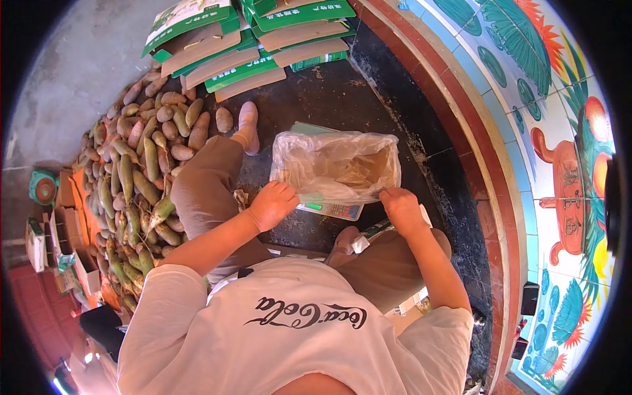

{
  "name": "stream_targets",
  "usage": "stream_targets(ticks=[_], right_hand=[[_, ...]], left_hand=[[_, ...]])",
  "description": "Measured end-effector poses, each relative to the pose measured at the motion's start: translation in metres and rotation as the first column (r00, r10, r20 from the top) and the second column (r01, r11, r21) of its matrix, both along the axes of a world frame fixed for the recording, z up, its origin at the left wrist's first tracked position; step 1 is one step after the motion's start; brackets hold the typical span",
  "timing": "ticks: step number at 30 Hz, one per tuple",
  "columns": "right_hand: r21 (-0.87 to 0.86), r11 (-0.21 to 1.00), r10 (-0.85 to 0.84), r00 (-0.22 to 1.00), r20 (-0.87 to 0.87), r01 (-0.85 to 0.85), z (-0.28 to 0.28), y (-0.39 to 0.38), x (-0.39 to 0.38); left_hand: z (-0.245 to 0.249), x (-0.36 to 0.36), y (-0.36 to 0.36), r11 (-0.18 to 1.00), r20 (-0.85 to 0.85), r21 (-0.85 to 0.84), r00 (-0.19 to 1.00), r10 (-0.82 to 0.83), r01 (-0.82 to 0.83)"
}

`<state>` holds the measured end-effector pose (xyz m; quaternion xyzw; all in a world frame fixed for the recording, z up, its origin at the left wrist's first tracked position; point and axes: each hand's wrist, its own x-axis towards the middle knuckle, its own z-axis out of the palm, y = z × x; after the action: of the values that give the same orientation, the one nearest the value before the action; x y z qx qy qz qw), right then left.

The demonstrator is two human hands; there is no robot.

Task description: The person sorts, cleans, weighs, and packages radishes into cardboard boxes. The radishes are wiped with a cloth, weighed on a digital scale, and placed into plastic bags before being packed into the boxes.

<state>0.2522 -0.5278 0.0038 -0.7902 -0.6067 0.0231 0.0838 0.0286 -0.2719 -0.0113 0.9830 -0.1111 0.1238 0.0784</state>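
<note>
A clear plastic bag (296, 153) lines a cardboard box (370, 166) between my knees, its edge spread over the rim. The box stands on a digital scale (359, 209) whose green display and keypad show at the near side. My left hand (274, 203) is closed on the bag's edge at the near left corner. At the near right corner my right hand (399, 205) pinches the same edge. No produce can be made out through the plastic in the box.
A large heap of sweet potatoes and long green radishes (151, 158) lies at my left. Green printed cartons (263, 39) are stacked ahead. A red-brown ledge (461, 99) and painted tile wall (520, 79) curve along the right. Flattened boxes (66, 230) stand far left.
</note>
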Motion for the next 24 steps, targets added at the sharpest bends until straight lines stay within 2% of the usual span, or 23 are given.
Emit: stream_targets(ticks=[3,4,7,8,9,10,12,13,15,16,17,19,20,23,24], right_hand=[[-0.017,1.000,0.007,0.999,0.044,-0.006,-0.006,-0.002,0.000],[-0.008,1.000,-0.027,0.999,-0.021,0.027,-0.007,-0.002,-0.001],[-0.003,0.995,-0.103,0.977,-0.184,0.104,-0.013,-0.001,-0.004],[-0.009,0.994,-0.111,0.970,-0.215,0.112,-0.017,-0.002,-0.002],[-0.012,0.993,-0.117,0.962,-0.245,0.117,-0.023,0.000,0.001],[-0.009,0.977,-0.195,0.871,-0.450,0.214,-0.032,0.000,0.006],[-0.074,0.920,-0.293,0.552,-0.780,0.385,-0.038,0.004,0.014],[-0.094,0.875,-0.354,0.496,-0.793,0.474,-0.040,0.002,0.018],[-0.142,0.758,-0.460,0.367,-0.809,0.637,-0.016,0.007,0.020],[-0.043,0.778,-0.487,0.558,-0.672,0.627,-0.011,0.008,0.022],[0.050,0.763,-0.455,0.591,-0.666,0.645,-0.003,0.013,0.024],[0.226,0.715,-0.398,0.651,-0.646,0.662,0.007,0.029,0.028],[0.215,0.689,-0.402,0.612,-0.681,0.692,-0.013,0.029,0.041],[-0.166,0.526,-0.500,0.146,-0.854,0.834,-0.047,0.030,0.059],[-0.146,0.542,-0.446,0.136,-0.885,0.828,-0.055,0.032,0.060]], left_hand=[[-0.005,-0.008,0.003,0.999,0.046,-0.028,0.999,0.017,-0.015],[-0.009,-0.009,0.004,0.999,0.077,-0.040,0.996,0.033,-0.030],[-0.033,-0.018,0.006,0.952,-0.128,-0.234,0.977,0.169,-0.196],[-0.045,-0.019,0.008,0.811,-0.311,-0.472,0.926,0.213,-0.345],[-0.055,-0.017,0.011,0.590,-0.488,-0.634,0.851,0.195,-0.499],[-0.063,-0.017,0.017,0.317,-0.640,-0.701,0.760,0.117,-0.639],[-0.064,-0.010,0.026,-0.146,-0.688,-0.725,0.716,0.117,-0.673],[-0.065,-0.006,0.030,-0.373,-0.711,-0.676,0.695,0.105,-0.636],[-0.052,0.002,0.029,-0.268,-0.687,-0.727,0.671,0.280,-0.633],[-0.043,0.009,0.026,-0.222,-0.651,-0.755,0.665,0.366,-0.616],[-0.034,0.015,0.022,-0.176,-0.610,-0.777,0.655,0.447,-0.604],[-0.017,0.027,0.013,-0.171,-0.574,-0.814,0.723,0.386,-0.555],[-0.015,0.031,0.009,-0.171,-0.554,-0.830,0.754,0.353,-0.530],[-0.034,0.040,0.008,-0.102,-0.599,-0.793,0.738,0.309,-0.601],[-0.041,0.042,0.008,-0.110,-0.566,-0.821,0.775,0.282,-0.560]])
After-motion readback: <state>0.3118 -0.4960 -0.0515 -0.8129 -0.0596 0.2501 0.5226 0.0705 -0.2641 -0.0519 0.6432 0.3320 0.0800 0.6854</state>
